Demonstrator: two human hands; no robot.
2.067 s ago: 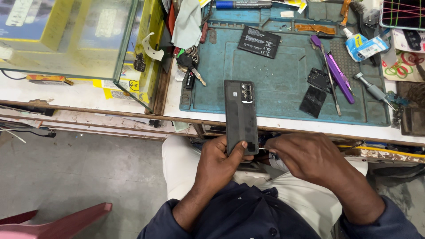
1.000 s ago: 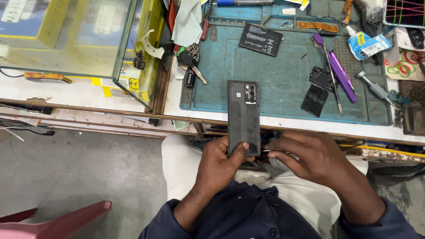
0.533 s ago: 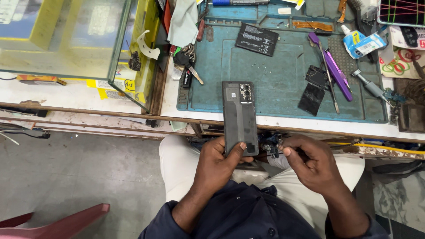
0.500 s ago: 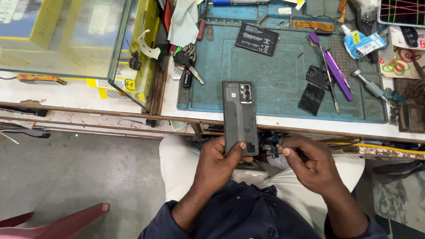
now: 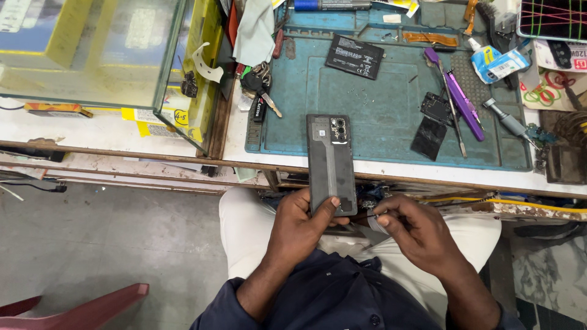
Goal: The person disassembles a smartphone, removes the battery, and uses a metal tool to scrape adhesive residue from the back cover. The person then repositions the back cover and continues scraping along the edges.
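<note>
A dark grey phone [image 5: 331, 164] lies back-up, its camera cluster at the far end resting on the front edge of the teal mat [image 5: 391, 110], its near end jutting past the worktop [image 5: 122, 131] edge over the person's lap. The left hand [image 5: 302, 229] holds that near end, its grip pressed on the phone with the thumb lying across the lower back cover. Just beside it, the right hand [image 5: 416, 232] has its grip pinched on a small pale, thin piece [image 5: 374, 221]; what that piece is cannot be told.

On the mat, well apart from the phone, lies a flat black battery with a white label [image 5: 354, 57], tilted. To the right sit a small dark circuit part [image 5: 435, 108], a black rectangular sheet [image 5: 428, 137], a purple tool [image 5: 458, 98] and a white and blue tube-shaped package [image 5: 498, 63]. A bunch of keys [image 5: 260, 85] rests at the mat's left edge. Further left stands a glass case with yellow edging [image 5: 110, 55], with a yellow label [image 5: 159, 119] below its corner. A red plastic chair [image 5: 92, 308] shows on the grey floor.
</note>
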